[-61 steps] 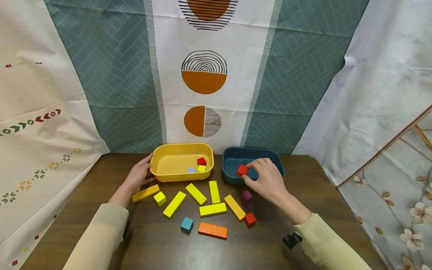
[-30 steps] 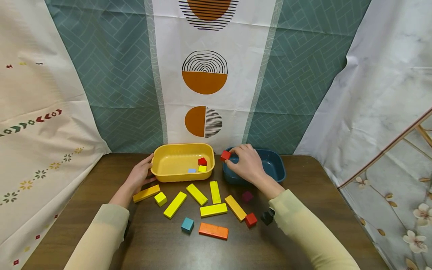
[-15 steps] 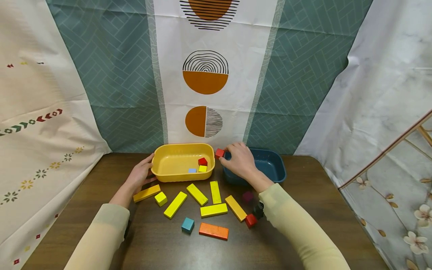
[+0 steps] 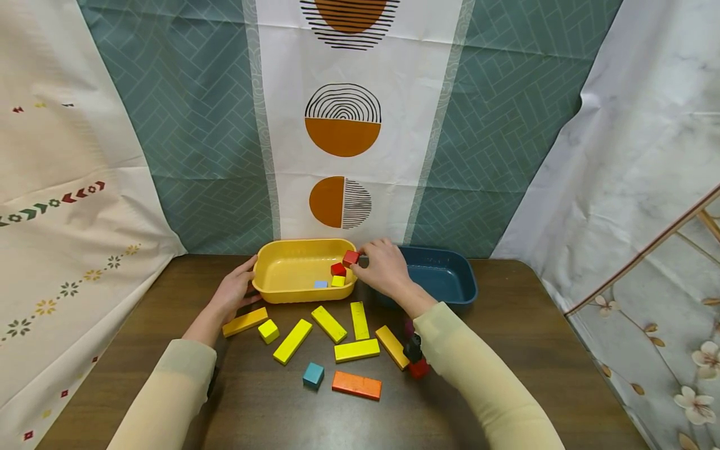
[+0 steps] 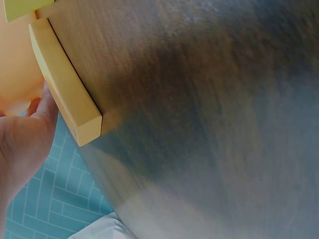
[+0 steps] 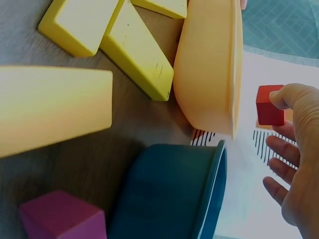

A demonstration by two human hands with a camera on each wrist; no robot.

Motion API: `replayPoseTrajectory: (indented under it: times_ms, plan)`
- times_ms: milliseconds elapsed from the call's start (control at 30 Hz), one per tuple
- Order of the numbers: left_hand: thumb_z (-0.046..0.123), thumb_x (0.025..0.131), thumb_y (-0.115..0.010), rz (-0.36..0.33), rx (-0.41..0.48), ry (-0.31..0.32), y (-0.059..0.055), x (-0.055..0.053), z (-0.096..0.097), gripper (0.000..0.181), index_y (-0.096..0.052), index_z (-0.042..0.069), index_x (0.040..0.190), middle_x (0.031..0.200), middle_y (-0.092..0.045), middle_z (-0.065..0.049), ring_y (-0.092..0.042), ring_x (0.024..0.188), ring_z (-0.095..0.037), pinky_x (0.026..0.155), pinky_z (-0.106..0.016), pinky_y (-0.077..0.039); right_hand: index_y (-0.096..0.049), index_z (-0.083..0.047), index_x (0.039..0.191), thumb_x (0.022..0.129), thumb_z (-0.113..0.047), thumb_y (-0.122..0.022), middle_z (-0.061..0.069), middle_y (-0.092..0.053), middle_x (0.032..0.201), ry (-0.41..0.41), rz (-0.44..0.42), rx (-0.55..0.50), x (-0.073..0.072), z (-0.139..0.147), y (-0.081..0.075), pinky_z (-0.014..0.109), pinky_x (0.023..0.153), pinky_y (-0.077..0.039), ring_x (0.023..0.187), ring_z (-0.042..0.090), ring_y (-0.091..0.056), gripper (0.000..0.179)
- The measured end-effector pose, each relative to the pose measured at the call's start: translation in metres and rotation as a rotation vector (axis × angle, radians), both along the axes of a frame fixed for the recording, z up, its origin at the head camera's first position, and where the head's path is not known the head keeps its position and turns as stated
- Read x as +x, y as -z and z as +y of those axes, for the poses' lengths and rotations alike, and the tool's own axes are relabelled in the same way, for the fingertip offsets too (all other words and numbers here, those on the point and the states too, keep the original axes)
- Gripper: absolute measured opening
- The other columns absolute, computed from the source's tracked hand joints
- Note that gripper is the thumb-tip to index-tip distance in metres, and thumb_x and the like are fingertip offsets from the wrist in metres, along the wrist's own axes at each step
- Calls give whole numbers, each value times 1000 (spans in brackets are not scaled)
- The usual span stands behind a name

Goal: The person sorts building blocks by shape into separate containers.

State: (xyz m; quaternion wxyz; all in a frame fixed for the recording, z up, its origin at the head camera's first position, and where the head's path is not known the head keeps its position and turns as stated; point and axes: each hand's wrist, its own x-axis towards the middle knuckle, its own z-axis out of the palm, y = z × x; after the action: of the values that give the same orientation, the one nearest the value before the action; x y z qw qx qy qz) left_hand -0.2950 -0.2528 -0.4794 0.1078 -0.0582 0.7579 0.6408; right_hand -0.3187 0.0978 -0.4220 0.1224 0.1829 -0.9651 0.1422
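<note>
My right hand [image 4: 384, 265] pinches a red cube [image 4: 350, 259] between thumb and fingertips, over the right end of the yellow tub [image 4: 292, 294]. In the right wrist view the red cube [image 6: 270, 105] is clear of the tub's rim, and the other fingers are spread apart. My left hand [image 4: 235, 292] holds the left end of the yellow tub, fingers at the rim and thumb low on its side. Inside the tub lie a red block [image 4: 338, 269], a yellow cube [image 4: 338, 281] and a light blue block [image 4: 320, 284]. The blue tub [image 4: 444, 275] stands beside it, partly behind my right hand.
Several yellow bars [image 4: 357, 350], two orange-yellow bars [image 4: 244, 322], an orange bar [image 4: 357, 385], a yellow cube [image 4: 268, 331] and a teal cube [image 4: 313, 375] lie on the brown table [image 4: 259, 412]. A red cube [image 4: 419, 369] and a purple block [image 6: 62, 216] sit near my right sleeve.
My right hand has carried the red cube left from over the blue tub to over the yellow tub's right end. The left hand has stayed at the yellow tub.
</note>
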Motion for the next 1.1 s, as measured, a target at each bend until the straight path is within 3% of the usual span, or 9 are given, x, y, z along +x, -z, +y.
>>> replayPoseTrajectory:
  times_ms: [533, 700, 933, 1033, 1100]
  plan:
    - [23, 112, -32, 16, 17, 16, 0, 1, 0, 58, -11, 30, 166, 171, -8, -10, -40, 140, -41, 108, -54, -43, -75, -16, 114, 92, -43, -71, 0, -66, 114, -28, -3, 62, -5, -31, 2, 37, 91, -45, 104, 22, -50, 36]
    - [23, 112, -31, 10, 22, 17, -1, 1, 1, 58, -11, 31, 165, 171, -7, -9, -39, 141, -42, 109, -56, -42, -72, -17, 124, 93, -45, -71, 1, -65, 123, -36, -8, 63, -5, -36, 1, 38, 95, -46, 109, 23, -51, 41]
    - [19, 112, -31, -10, 52, 16, -11, 5, 4, 58, -11, 27, 166, 171, -5, -13, -36, 141, -45, 111, -60, -38, -70, -17, 130, 95, -42, -69, 3, -64, 131, -50, -7, 40, -2, -29, -2, 41, 101, -44, 117, 25, -51, 42]
    - [19, 112, -30, -5, 40, 14, -10, 5, 3, 58, -11, 28, 166, 171, -6, -12, -37, 140, -44, 111, -58, -39, -71, -17, 128, 95, -40, -70, 3, -64, 130, -53, 6, 20, 0, -22, -4, 41, 102, -44, 117, 25, -52, 41]
    - [22, 112, -31, 2, 27, 9, -2, 1, 1, 58, -11, 30, 165, 171, -7, -11, -39, 140, -43, 109, -57, -41, -71, -17, 127, 94, -39, -71, 3, -65, 130, -56, 24, 10, 1, -16, -6, 42, 101, -45, 117, 26, -52, 40]
